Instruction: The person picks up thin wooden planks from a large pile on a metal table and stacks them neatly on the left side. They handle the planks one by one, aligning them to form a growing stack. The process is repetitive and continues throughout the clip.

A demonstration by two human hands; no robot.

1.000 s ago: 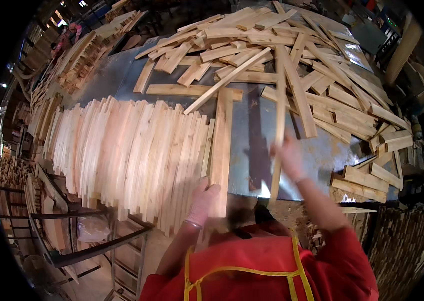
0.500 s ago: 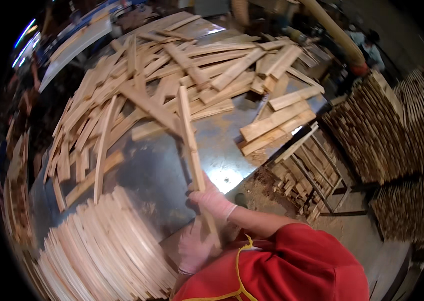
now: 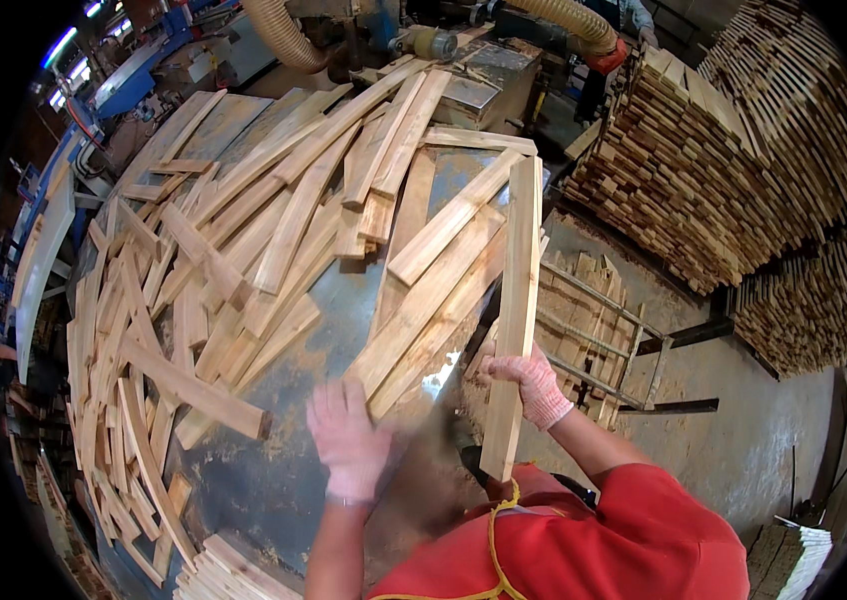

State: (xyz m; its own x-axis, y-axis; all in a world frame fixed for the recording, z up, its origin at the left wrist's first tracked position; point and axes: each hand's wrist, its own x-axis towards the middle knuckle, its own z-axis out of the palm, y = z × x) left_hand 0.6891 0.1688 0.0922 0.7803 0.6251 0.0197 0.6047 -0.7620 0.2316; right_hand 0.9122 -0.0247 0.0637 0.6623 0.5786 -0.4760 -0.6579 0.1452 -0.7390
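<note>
My right hand (image 3: pixel 530 385), in a pinkish work glove, is closed round the lower part of a long wooden plank (image 3: pixel 516 270). It holds the plank nearly upright in front of my red shirt, to the right of the table. My left hand (image 3: pixel 348 440), gloved alike and a little blurred, is over the metal table (image 3: pixel 293 480) with its fingers spread and nothing seen in it. Its fingertips are at the near end of a flat plank (image 3: pixel 428 300); whether they touch it, I cannot tell. Another plank (image 3: pixel 463 325) lies alongside.
A loose heap of planks (image 3: pixel 243 230) covers the table's far and left parts. An even row of planks (image 3: pixel 233 575) is at the lower left. Tall stacks of wood (image 3: pixel 683 170) and a metal-framed cart (image 3: pixel 593 340) stand right. Behind are a ribbed hose (image 3: pixel 283 35) and a person (image 3: pixel 628 20).
My view has swung to the right. My right hand has raised the plank and carried it right, off the table. My left hand has left it and reached forward over the table.
</note>
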